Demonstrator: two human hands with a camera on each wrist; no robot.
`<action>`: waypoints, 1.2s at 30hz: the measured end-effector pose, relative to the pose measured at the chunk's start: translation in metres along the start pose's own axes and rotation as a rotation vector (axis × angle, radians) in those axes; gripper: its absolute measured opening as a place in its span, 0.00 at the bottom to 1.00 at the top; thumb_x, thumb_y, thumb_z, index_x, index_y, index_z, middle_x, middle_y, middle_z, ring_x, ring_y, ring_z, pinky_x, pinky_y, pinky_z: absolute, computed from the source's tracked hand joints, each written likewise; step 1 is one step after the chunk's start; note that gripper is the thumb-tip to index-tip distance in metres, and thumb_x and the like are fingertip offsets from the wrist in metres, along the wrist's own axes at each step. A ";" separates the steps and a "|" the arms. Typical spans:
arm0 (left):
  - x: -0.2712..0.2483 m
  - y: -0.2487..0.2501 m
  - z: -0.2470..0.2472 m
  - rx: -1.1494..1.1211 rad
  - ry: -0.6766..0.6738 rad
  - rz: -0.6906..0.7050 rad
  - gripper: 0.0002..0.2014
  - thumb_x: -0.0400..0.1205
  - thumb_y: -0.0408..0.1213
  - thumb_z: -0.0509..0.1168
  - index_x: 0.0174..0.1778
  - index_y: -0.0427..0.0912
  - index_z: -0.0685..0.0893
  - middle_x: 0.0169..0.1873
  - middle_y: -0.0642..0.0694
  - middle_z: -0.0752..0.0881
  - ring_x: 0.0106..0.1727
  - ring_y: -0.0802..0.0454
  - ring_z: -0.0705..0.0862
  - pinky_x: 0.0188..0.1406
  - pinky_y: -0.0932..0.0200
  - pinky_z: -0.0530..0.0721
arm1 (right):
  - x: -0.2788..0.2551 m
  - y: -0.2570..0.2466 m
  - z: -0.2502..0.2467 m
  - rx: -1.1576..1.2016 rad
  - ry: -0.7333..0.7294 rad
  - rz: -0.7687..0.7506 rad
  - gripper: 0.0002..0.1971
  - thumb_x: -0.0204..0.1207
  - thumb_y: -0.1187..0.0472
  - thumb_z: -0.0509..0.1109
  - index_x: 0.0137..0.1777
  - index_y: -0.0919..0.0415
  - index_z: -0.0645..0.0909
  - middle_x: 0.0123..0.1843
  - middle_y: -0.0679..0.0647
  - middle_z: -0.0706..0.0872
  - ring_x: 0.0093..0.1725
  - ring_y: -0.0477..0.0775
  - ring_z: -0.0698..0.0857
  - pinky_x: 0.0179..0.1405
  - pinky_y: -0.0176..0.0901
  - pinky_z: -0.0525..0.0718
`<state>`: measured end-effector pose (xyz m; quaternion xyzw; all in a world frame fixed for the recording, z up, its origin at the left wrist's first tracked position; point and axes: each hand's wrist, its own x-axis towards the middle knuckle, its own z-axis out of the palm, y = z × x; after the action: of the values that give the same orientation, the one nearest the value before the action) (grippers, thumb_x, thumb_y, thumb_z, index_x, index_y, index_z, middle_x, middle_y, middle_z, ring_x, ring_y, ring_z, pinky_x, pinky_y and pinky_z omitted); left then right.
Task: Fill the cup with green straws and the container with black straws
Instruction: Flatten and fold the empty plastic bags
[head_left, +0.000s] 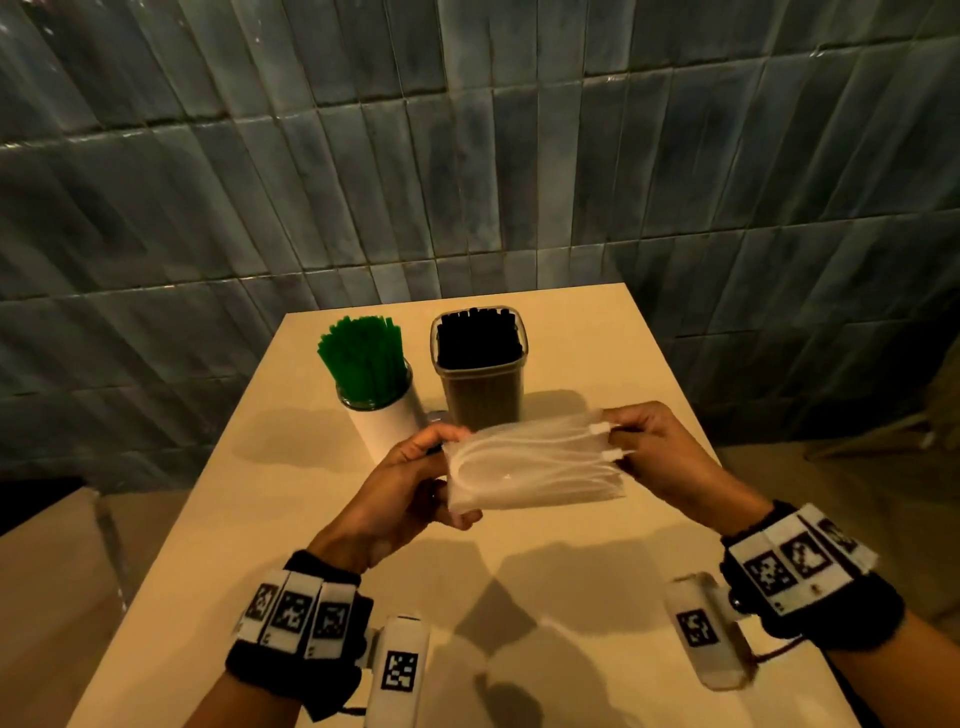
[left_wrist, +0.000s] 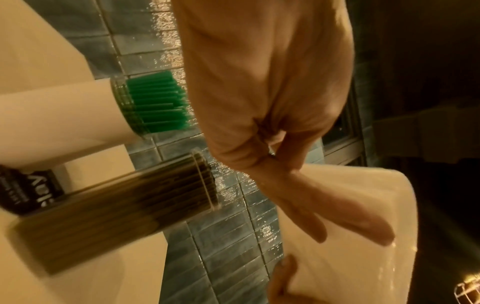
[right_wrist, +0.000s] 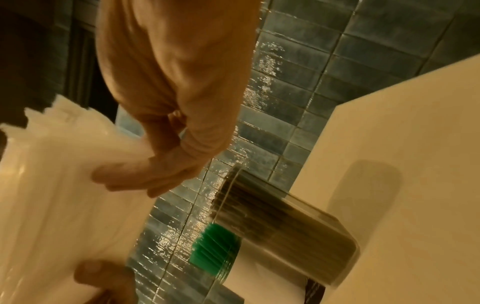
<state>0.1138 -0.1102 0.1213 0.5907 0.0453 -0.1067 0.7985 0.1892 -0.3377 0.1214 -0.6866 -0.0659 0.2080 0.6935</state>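
Both hands hold a folded clear plastic bag (head_left: 535, 462) above the table (head_left: 597, 582), the left hand (head_left: 410, 483) with fingers curled round one end and the right hand (head_left: 654, 447) pinching the other, probably to flatten the emptied wrapper. The cup (head_left: 384, 410) stands packed with green straws (head_left: 361, 358) and, just beside it, the clear container (head_left: 480, 384) with black straws (head_left: 478, 335). The dark printed object low between cup and container is too blurred to identify.
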 end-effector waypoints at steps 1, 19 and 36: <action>0.001 -0.001 0.000 -0.032 0.013 -0.014 0.10 0.76 0.35 0.66 0.52 0.45 0.83 0.41 0.38 0.86 0.28 0.45 0.84 0.22 0.57 0.84 | 0.002 0.002 -0.001 -0.066 0.031 -0.072 0.13 0.75 0.86 0.54 0.49 0.85 0.81 0.40 0.61 0.85 0.34 0.47 0.86 0.28 0.32 0.84; 0.004 -0.030 0.014 0.200 0.192 0.136 0.27 0.65 0.39 0.74 0.61 0.47 0.78 0.51 0.44 0.87 0.49 0.48 0.88 0.45 0.58 0.86 | -0.005 0.020 0.015 -0.155 -0.140 -0.045 0.18 0.72 0.56 0.75 0.56 0.47 0.69 0.64 0.52 0.73 0.58 0.56 0.82 0.47 0.45 0.88; 0.008 -0.041 -0.011 0.666 0.225 0.230 0.16 0.77 0.42 0.69 0.59 0.41 0.82 0.38 0.47 0.89 0.33 0.57 0.88 0.35 0.67 0.84 | -0.020 0.038 0.023 -0.572 -0.059 -0.113 0.29 0.62 0.58 0.82 0.61 0.47 0.73 0.56 0.46 0.82 0.53 0.49 0.84 0.51 0.50 0.88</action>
<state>0.1131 -0.1121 0.0778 0.8276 0.0291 0.0403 0.5591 0.1549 -0.3250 0.0893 -0.8432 -0.1801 0.1619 0.4799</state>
